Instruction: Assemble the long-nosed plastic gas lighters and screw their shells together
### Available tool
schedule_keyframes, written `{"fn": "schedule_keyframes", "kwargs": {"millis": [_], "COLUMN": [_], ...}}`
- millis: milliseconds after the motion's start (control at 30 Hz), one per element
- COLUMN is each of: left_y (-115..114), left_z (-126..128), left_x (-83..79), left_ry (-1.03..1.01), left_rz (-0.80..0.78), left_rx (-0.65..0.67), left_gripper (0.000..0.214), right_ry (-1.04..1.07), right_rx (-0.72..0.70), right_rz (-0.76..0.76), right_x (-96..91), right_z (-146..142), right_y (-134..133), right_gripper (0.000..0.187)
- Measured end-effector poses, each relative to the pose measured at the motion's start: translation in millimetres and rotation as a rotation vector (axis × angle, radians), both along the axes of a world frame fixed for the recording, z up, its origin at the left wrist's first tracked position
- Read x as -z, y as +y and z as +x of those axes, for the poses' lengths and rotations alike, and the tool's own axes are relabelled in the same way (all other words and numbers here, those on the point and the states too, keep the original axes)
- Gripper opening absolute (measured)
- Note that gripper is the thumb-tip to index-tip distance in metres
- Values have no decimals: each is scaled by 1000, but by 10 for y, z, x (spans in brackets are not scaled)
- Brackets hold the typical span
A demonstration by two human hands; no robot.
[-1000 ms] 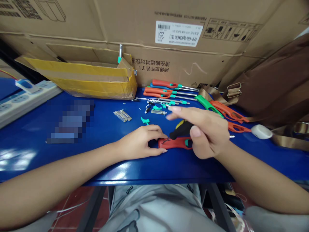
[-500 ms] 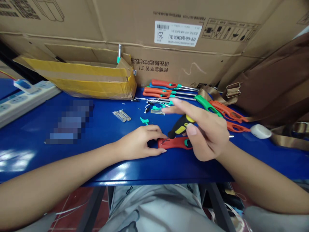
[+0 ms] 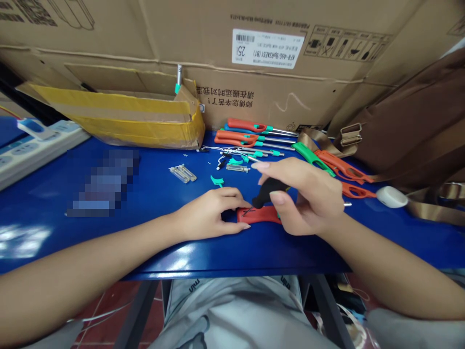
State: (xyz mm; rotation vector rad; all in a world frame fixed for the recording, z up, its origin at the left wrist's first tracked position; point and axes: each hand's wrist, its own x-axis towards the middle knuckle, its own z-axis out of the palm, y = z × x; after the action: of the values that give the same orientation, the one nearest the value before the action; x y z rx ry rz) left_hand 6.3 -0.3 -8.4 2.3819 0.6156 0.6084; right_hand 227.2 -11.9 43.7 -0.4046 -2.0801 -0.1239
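A red lighter body [image 3: 258, 214] lies on the blue table [image 3: 152, 218] near its front edge. My left hand [image 3: 212, 213] is closed on the left end of that lighter body and pins it to the table. My right hand [image 3: 303, 196] is wrapped round a screwdriver with a black handle [image 3: 267, 190], its tip set down onto the lighter body's left end. The index finger of that hand sticks out to the left.
Several red, blue and green long-nosed lighters [image 3: 250, 138] lie at the back of the table, with small parts [image 3: 183, 173] and teal triggers [image 3: 218, 181] scattered before them. A taped cardboard box [image 3: 119, 118] is back left, a power strip [image 3: 32, 145] far left, brown straps [image 3: 428, 203] right.
My right hand has turned the screwdriver handle between its fingers, so the yellow patch on it no longer shows. My left hand and the red lighter body have stayed put.
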Motion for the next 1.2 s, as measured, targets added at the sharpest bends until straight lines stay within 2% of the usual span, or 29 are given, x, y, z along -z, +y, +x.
{"fn": "schedule_keyframes", "kwargs": {"millis": [167,333,467,600,800,967,1067,1200], "left_y": [-6,-3,-3,-3,-3,-3,-1,2], "left_z": [0,-2,3,0,-7,2,-6,-14], "left_x": [-1,-3,-5,-6,3,-4,-2,5], "left_ry": [2,-8,-12,8,3,9,-2,0], "left_rz": [0,1,19,7,-3,1,3,10], "left_rx": [-4,2,-8,6,4,0,4,5], "left_gripper": [26,20,19,19,28,18,22,26], "right_ry": [-53,-20,-13,-42,-11,32,18,5], "right_rx": [95,55,3,64,-55,17,11,-9], "right_rz": [29,-35,-34,-4,-182,-60,-125,-213], "right_x": [-27,18,26,5,38,74,52,12], "right_z": [30,-20,-29,2,-34,-41,-27,-27], "right_y": [-17,-40,-20,-16,-27,-7,-36,-73], "right_gripper": [35,47,39,38,44,41,39,44]}}
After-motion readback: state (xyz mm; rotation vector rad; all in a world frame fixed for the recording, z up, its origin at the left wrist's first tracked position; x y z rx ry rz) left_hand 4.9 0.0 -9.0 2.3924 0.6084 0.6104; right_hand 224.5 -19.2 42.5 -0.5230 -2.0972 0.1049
